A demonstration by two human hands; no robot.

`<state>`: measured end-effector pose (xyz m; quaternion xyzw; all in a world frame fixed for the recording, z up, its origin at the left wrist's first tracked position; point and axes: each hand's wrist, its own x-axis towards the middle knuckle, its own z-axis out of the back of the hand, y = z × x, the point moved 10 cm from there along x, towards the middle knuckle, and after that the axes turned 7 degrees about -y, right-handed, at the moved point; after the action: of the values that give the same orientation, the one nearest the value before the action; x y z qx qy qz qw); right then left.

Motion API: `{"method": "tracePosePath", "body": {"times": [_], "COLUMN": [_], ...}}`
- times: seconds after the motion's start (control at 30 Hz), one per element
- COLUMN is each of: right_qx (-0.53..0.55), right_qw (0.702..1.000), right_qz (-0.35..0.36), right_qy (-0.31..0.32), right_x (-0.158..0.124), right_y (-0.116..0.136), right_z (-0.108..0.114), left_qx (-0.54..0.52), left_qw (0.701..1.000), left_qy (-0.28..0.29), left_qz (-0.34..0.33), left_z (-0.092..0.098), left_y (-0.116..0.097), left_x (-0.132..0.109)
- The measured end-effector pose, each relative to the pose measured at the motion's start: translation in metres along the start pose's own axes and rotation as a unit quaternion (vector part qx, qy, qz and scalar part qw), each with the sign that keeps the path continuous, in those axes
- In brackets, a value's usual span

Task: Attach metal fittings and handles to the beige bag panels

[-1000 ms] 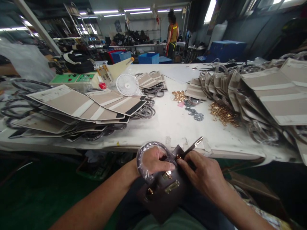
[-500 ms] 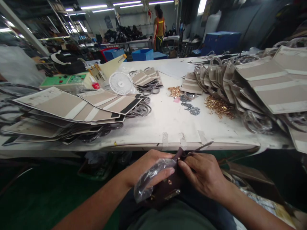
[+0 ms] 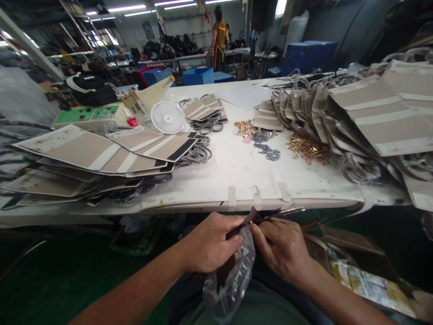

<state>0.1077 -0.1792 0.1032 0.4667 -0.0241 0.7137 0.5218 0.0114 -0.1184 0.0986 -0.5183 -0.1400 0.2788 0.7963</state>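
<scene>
White worktable (image 3: 219,176) carries stacked panels (image 3: 91,151) at 9 and 3 o'clock; co-worker (image 3: 219,40) stands beyond at 12 o'clock. At 6 o'clock, off the near edge, left hand (image 3: 216,243) and right hand (image 3: 284,246) grip the brown bag (image 3: 224,272) (its handle (image 3: 249,257) is film-wrapped).

Green floor (image 3: 50,282), pale far wall (image 3: 181,19), glowing tube lights (image 3: 126,8), bright window (image 3: 280,8).
</scene>
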Motion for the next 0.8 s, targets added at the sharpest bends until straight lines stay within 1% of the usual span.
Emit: {"method": "tracePosePath", "body": {"times": [0.07, 0.1, 0.17, 0.2, 0.23, 0.27, 0.33, 0.37, 0.43, 0.57, 0.67, 0.73, 0.8], "right_qx": [0.003, 0.012, 0.059, 0.097, 0.14, 0.181, 0.246, 0.264, 0.278, 0.274, 0.265, 0.24, 0.176], "right_qw": [1.0, 0.999, 0.989, 0.975, 0.954, 0.926, 0.871, 0.851, 0.829, 0.818, 0.823, 0.843, 0.882], "right_qz": [-0.027, -0.049, -0.121, -0.172, -0.231, -0.291, -0.39, -0.422, -0.456, -0.48, -0.473, -0.447, -0.396], "right_qy": [0.001, 0.012, 0.066, 0.102, 0.134, 0.158, 0.171, 0.169, 0.166, 0.159, 0.167, 0.178, 0.185], "right_x": [-0.002, -0.002, -0.003, -0.006, -0.01, -0.016, -0.026, -0.029, -0.034, -0.04, -0.039, -0.035, -0.028], "right_y": [-0.005, -0.01, -0.023, -0.031, -0.039, -0.047, -0.059, -0.063, -0.067, -0.07, -0.068, -0.065, -0.061], "right_z": [-0.002, -0.004, -0.011, -0.016, -0.02, -0.023, -0.026, -0.027, -0.029, -0.035, -0.036, -0.036, -0.033], "left_qx": [-0.01, -0.023, -0.072, -0.103, -0.138, -0.172, -0.228, -0.249, -0.277, -0.295, -0.296, -0.297, -0.293], "left_qw": [1.0, 1.0, 0.996, 0.991, 0.984, 0.975, 0.955, 0.946, 0.934, 0.921, 0.92, 0.92, 0.922], "left_qy": [0.007, 0.018, 0.056, 0.079, 0.101, 0.12, 0.151, 0.159, 0.173, 0.195, 0.194, 0.195, 0.193], "left_qz": [0.006, 0.01, 0.024, 0.039, 0.058, 0.078, 0.117, 0.13, 0.145, 0.162, 0.167, 0.164, 0.161], "left_z": [0.001, 0.002, 0.003, 0.003, 0.003, 0.003, 0.001, 0.0, -0.002, -0.008, -0.006, -0.005, -0.006], "left_y": [0.008, 0.013, 0.025, 0.032, 0.039, 0.044, 0.053, 0.055, 0.057, 0.061, 0.068, 0.07, 0.072], "left_x": [0.001, 0.003, 0.008, 0.011, 0.015, 0.018, 0.022, 0.023, 0.023, 0.019, 0.018, 0.019, 0.021]}}
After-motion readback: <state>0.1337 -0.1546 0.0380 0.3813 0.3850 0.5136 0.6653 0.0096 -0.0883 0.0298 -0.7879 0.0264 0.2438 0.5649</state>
